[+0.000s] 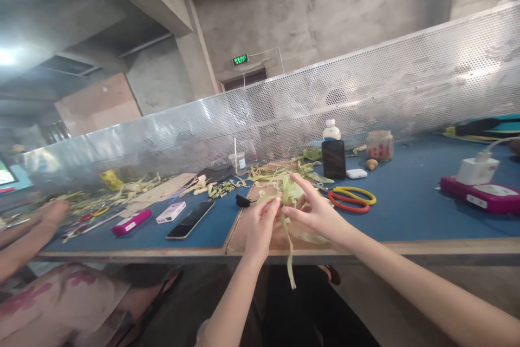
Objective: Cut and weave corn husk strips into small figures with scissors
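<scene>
Just above the table's near edge, my left hand (263, 221) pinches a bundle of pale green leaf strips, husk-like, between thumb and fingertips. One long strip (290, 260) of it dangles below the edge. Beside it on the right is my right hand (314, 211), its index finger stretched upward and its thumb apart, close against the upper leaf part (290, 190). Whether those fingers touch the leaf is hard to tell. Under both hands lies a brown board (241, 228). Scissors (353, 198) with red and yellow handles rest right of my right hand.
More strips (268, 172) lie behind my hands, near a dark phone-like object (333, 158), a white bottle and a jar (379, 145). Leftward are a phone (190, 221), a small box (171, 212) and a magenta device (131, 222). A co-worker's hands (54, 214) are far left.
</scene>
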{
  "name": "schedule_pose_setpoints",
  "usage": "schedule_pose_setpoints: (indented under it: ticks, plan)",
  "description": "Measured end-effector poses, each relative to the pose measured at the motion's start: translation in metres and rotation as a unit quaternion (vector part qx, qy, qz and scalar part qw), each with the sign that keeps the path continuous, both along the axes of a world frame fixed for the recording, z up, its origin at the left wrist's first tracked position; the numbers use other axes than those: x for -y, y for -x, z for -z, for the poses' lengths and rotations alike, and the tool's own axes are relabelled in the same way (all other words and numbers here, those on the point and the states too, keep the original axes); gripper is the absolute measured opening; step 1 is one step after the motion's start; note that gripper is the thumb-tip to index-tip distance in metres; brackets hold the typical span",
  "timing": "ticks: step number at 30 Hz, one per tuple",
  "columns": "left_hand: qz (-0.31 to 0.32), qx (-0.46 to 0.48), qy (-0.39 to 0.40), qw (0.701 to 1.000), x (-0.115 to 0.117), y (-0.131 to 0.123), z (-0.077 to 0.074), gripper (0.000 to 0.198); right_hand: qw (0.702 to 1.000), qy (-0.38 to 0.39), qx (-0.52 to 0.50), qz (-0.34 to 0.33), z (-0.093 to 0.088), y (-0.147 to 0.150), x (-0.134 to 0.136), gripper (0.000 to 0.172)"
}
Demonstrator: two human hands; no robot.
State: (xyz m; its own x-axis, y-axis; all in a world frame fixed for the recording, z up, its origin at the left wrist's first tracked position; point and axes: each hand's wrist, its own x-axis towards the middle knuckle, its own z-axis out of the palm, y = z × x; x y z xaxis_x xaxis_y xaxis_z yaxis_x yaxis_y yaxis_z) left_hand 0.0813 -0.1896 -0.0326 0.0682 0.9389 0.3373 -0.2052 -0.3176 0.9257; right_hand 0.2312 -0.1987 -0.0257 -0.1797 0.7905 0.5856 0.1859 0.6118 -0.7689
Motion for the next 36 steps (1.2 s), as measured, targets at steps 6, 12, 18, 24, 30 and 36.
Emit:
schedule_pose_setpoints:
  ticks: [6, 12, 18, 24, 30, 36]
  plan:
    - [0.004, -0.031, -0.012, 0.999, 0.005, 0.002, -0.003, 0.035, 0.999, 0.012, -0.029, -0.033, 0.003, 0.004, 0.001, 0.074]
    - [-0.027, -0.082, -0.045, 0.995, 0.008, 0.004, -0.002, 0.028, 0.990, 0.074, -0.073, -0.097, 0.004, 0.000, 0.001, 0.076]
    - [-0.018, -0.092, -0.102, 0.990, 0.018, -0.002, -0.008, 0.024, 0.985, 0.063, -0.113, -0.116, 0.007, -0.002, -0.003, 0.076]
    - [-0.032, -0.129, -0.152, 0.979, 0.030, -0.005, -0.015, 0.024, 0.983, 0.041, -0.144, -0.109, 0.006, -0.002, -0.003, 0.073]
    - [-0.001, -0.162, -0.169, 0.972, 0.033, -0.002, -0.014, 0.028, 0.976, 0.041, -0.163, -0.138, 0.005, -0.003, 0.001, 0.072]
    - [0.020, -0.153, -0.165, 0.974, 0.029, -0.004, -0.008, 0.038, 0.975, 0.055, -0.163, -0.143, 0.002, -0.004, 0.005, 0.072]
